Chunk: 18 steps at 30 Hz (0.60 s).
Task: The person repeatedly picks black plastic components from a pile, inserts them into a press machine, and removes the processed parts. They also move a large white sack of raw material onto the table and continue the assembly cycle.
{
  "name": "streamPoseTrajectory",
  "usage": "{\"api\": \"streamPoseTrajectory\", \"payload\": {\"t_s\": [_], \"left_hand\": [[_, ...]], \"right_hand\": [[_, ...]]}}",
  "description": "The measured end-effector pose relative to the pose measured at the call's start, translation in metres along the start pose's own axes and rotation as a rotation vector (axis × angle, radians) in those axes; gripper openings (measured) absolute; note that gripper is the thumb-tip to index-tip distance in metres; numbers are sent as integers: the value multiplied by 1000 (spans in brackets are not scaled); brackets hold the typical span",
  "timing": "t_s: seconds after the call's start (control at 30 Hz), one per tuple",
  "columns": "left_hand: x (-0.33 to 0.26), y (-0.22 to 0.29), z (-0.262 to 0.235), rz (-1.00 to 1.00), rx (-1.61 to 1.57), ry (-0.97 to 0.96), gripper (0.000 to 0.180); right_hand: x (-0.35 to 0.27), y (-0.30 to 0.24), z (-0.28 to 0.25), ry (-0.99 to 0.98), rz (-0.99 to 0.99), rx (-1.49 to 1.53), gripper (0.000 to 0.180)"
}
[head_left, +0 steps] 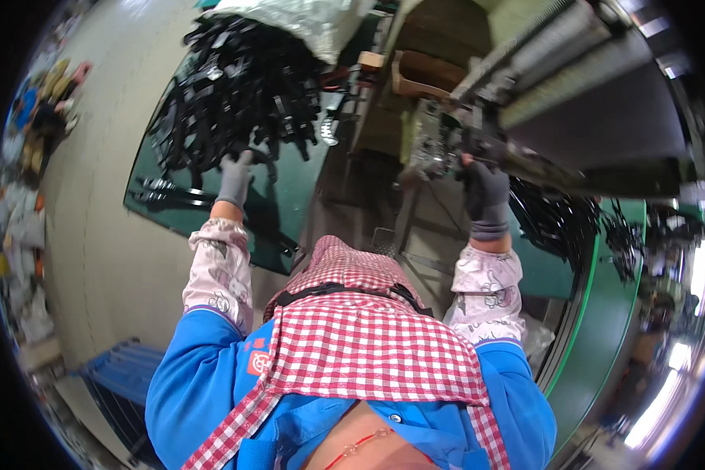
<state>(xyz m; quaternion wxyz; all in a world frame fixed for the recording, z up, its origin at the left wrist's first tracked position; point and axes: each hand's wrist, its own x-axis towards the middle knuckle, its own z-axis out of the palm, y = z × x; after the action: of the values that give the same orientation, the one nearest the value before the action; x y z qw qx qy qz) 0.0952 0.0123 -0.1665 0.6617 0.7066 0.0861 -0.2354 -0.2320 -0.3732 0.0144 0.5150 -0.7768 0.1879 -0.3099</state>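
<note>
A tangled heap of black straps [243,86] covers much of the green table [145,160] at the left. At its near edge is my left hand [235,178] in a grey glove, its fingers closed on a curved black strap [267,166]. Beside that hand lie a few straps with shiny metal ends [164,186]. My right hand [487,200], in a darker grey glove, is up against the metal head of a machine [435,141]. Its fingers are bent, with one bare-looking tip showing; what they hold, if anything, is hidden.
The machine's large body [595,110] fills the upper right. More black straps [544,223] lie to the right, beside a green-edged surface [603,313]. A whitish plastic bag [305,23] rests over the left heap. An open brown box [427,74] stands behind the machine head; a blue stool [129,368] is at lower left.
</note>
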Motion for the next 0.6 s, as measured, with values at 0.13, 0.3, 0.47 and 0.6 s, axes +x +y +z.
{"api": "streamPoseTrajectory", "payload": {"t_s": [0.13,0.3,0.47,0.6], "left_hand": [[42,12,45,-132,401,451,82],[74,-18,-8,11,-67,319,39],[8,-22,-25,-32,-431,-182,9],[-73,-26,-15,-90,-874,-556,8]], "right_hand": [[3,-71,11,16,117,-49,29],[22,-57,17,-224,-105,-592,45],[43,-44,21,-194,-312,-486,38],[52,-26,24,-250,-236,-494,43]]}}
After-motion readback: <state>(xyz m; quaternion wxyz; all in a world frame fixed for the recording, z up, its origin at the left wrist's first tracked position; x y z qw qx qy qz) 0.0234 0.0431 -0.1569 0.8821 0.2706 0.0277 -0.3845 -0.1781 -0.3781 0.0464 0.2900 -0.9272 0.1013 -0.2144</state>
